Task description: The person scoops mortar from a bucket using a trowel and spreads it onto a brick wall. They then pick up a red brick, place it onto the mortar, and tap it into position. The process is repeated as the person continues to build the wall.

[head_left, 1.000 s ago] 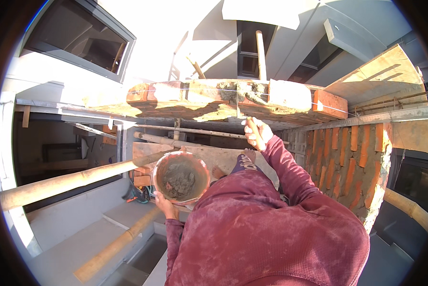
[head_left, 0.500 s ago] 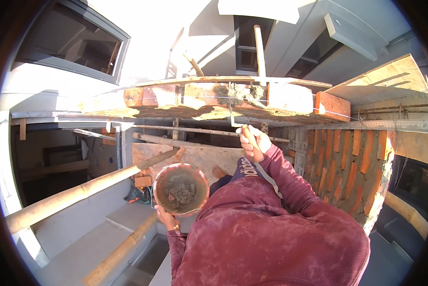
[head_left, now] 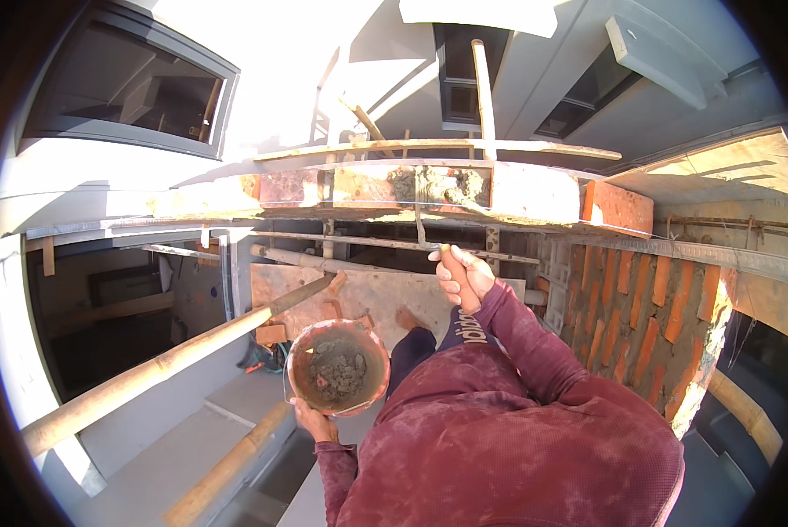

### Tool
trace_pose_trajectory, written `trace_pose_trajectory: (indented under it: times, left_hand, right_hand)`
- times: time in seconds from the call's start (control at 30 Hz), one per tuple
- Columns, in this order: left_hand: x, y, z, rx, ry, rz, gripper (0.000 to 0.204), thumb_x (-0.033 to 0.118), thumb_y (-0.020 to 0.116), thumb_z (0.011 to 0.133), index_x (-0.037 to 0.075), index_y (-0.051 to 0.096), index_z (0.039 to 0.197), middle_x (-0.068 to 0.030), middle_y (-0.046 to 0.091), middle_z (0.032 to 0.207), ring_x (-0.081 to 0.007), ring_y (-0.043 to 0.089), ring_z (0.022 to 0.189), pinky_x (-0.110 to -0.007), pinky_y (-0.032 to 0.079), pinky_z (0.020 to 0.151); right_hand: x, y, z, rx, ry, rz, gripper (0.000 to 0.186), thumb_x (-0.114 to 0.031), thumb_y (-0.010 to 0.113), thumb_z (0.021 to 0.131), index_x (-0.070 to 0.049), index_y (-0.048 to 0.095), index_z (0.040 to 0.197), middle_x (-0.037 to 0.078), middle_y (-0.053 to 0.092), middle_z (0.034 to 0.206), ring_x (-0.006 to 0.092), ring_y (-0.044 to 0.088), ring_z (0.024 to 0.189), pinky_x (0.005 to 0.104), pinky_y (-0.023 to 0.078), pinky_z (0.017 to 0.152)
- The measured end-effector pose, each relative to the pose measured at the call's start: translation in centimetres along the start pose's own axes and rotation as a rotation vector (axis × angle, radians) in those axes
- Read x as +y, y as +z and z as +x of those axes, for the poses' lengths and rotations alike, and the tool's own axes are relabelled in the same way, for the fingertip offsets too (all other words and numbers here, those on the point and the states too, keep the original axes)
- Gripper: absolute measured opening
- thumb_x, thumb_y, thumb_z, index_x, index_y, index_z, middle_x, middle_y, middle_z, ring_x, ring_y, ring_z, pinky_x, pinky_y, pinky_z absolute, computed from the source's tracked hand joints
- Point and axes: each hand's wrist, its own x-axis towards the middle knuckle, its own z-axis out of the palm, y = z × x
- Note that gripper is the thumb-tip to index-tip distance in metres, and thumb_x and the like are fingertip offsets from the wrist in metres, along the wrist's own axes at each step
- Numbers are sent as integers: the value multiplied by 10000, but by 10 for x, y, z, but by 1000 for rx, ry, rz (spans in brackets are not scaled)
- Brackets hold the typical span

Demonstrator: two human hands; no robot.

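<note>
My left hand [head_left: 314,420] grips the rim of a round bucket [head_left: 378,393] at its near left side. Grey wet mortar [head_left: 337,369] lies in the bucket. My right hand [head_left: 466,274] is closed around the wooden handle of a trowel [head_left: 453,266]. The trowel's thin metal neck reaches up to the brick course ahead; its blade is hard to make out against the mortar. A lump of mortar [head_left: 455,184] sits on the course, left of a large sunlit brick [head_left: 534,191]. A thin string line runs along the bricks.
Bamboo poles [head_left: 183,369] slant across the left side. Below the course is a plank platform [head_left: 394,294] where my bare foot [head_left: 406,318] rests. At the right stand a brick wall with mortar joints [head_left: 649,299] and a wooden board [head_left: 719,171]. An end brick [head_left: 618,208] closes the course.
My right hand has moved slightly down and toward me with the trowel. The bucket, still in my left hand, sits a little lower and farther right in view.
</note>
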Motion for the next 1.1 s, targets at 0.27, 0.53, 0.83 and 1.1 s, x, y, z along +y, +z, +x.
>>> trace_pose_trajectory:
  times: [0.27,0.53,0.83,1.1]
  left_hand:
    - [8,22,-5,16,-10,-16,532,426,334,1020,-46,495,1205,-128,559,1164,-220,555,1053,-357,457,906]
    - [16,42,-6,-8,13,44,552,432,332,1021,-64,503,1192,-135,572,1153,-202,559,1026,-345,454,888]
    - [24,71,2,-148,65,72,505,414,369,1019,-42,541,1152,-113,612,1087,-185,585,943,-321,469,844]
    - [27,93,5,-246,107,34,370,306,407,1023,-23,557,1103,-72,616,1029,-135,575,909,-285,471,792]
  right_hand:
    - [-6,-5,7,53,9,-57,411,-377,304,1013,-31,459,1173,25,460,742,114,435,535,288,406,424]
    - [-10,1,2,97,76,-83,409,-382,283,1015,-38,460,1145,13,451,734,114,418,537,275,393,425]
    - [-1,-45,-27,409,-226,-1891,298,-260,499,926,-16,486,1096,233,594,1047,447,575,941,517,460,796]
    - [9,-153,-62,720,-343,-1896,475,-346,537,890,-45,503,1256,231,589,1178,411,578,1050,457,468,897]
